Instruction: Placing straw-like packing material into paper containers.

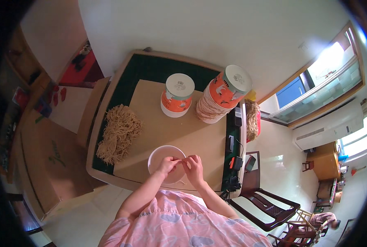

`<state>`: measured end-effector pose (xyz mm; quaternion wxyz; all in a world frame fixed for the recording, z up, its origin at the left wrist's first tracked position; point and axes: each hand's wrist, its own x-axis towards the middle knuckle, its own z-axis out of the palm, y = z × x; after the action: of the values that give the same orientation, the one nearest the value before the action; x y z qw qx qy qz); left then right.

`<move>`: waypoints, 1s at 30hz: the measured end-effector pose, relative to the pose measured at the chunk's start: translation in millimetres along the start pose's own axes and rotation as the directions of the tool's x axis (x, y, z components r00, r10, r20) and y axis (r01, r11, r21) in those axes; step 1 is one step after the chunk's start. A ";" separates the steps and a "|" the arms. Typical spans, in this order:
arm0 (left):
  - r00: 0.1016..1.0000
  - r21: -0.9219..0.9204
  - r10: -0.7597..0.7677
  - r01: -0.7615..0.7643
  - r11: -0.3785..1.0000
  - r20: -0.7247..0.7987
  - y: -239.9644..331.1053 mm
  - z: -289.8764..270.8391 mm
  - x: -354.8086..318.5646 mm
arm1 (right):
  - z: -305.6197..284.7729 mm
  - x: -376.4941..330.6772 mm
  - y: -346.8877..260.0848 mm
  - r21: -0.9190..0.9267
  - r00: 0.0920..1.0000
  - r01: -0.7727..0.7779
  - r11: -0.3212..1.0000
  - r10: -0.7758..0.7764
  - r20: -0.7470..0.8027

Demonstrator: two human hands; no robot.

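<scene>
While you stand at the near edge of the table (109, 88), your two hands meet over a white bowl (158, 155) that sits right in front of you, close enough that neither arm has to stretch. Your left hand (167, 164) and right hand (195, 166) have their fingertips pinched together above the bowl's right half, as if on something small between them; what it is, or whether anything is truly gripped, you cannot tell at this size. The bowl rests on a tan board (183, 136) covering most of the dark green tabletop.

Off to your left lies one heap of pale brown noodles (118, 132), well apart from the bowl. At the far side stand two stacks of paper cups: the left stack (177, 94) is short and upright, the right stack (223, 94) taller and leaning right, both out of the working space.

Along the right edge lie a few small dark gadgets (235, 162), with a cable hanging down. One dark wooden chair (261, 206) stands to the right of the table, near you.
</scene>
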<state>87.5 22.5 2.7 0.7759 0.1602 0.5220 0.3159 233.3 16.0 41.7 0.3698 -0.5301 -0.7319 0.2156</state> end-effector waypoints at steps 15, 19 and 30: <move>0.707 0.566 0.704 -0.608 0.557 0.068 -10.0 3.0 -18.3 | 8.5 2.7 9.7 0.328 0.880 -0.473 0.818 0.423 0.215; 0.708 0.546 0.705 -0.609 0.575 0.048 -7.0 2.0 -21.5 | 14.1 0.5 26.0 0.449 0.884 -0.461 0.766 0.350 0.312; 0.741 0.523 0.672 -0.572 0.631 0.000 -5.0 -5.9 -21.1 | 3.1 8.7 10.9 0.226 0.920 -0.308 0.924 0.230 0.318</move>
<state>78.3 4.4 12.4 0.4952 0.4905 0.5694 0.4358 236.1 28.1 34.7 0.2960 -0.5341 -0.6604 0.4371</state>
